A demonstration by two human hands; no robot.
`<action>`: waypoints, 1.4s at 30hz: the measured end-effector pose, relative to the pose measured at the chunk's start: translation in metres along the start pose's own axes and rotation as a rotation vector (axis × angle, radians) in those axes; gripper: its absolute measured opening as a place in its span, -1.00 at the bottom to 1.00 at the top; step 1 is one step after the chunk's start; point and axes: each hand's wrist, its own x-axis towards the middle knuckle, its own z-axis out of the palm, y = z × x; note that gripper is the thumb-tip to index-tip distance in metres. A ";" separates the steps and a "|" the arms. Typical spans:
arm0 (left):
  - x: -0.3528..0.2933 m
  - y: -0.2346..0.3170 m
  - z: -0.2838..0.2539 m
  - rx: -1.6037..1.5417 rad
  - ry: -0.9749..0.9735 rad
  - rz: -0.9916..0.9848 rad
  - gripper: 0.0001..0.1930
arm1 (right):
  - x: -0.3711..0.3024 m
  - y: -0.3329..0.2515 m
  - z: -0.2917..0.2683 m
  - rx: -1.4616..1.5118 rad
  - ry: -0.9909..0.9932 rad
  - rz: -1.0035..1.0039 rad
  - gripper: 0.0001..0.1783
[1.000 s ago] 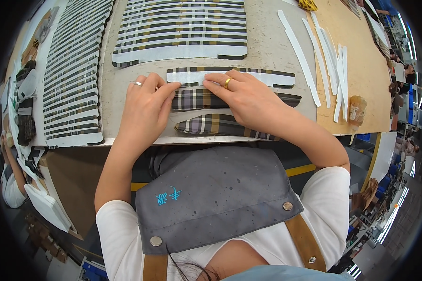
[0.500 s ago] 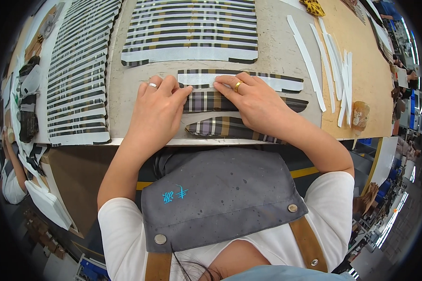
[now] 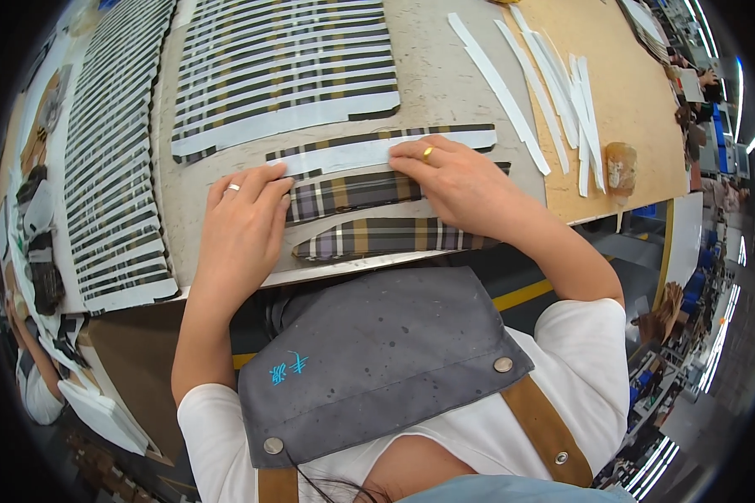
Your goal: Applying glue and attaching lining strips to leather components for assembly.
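A narrow plaid strip (image 3: 466, 130) with a white backing strip (image 3: 344, 154) along its face lies on the worktable in front of me. My left hand (image 3: 242, 222) is closed at its left end, thumb and fingertips pinched together at the corner. Farther right, my right hand (image 3: 466, 186) has thumb and forefinger pressed together on the white backing, the other fingers curled in. Just nearer sits a second plaid piece (image 3: 352, 193), partly under the right hand. A third, curved plaid piece (image 3: 377, 238) rests by the table's front edge.
Large plaid panels with white strips stand behind (image 3: 285, 75) and at the left (image 3: 113, 168). Several loose white strips (image 3: 499, 92) lie at the right, beside an amber-coloured jar (image 3: 620, 168). Another person's arm (image 3: 35, 335) shows at the far left.
The view has turned and shifted, so the table now appears tilted and farther left. Both hands stay on the plaid strip, the right one slightly farther from the left.
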 end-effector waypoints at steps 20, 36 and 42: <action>0.017 0.011 -0.004 -0.072 0.114 -0.064 -0.89 | -0.063 0.117 -0.023 0.067 0.385 0.760 -0.80; 0.034 0.028 -0.005 -0.205 0.114 0.004 -0.86 | -0.053 0.112 -0.011 -0.134 0.508 0.483 -0.78; 0.056 0.041 -0.009 -0.155 0.138 0.130 -0.87 | -0.026 0.109 -0.011 -0.247 0.364 0.497 -0.88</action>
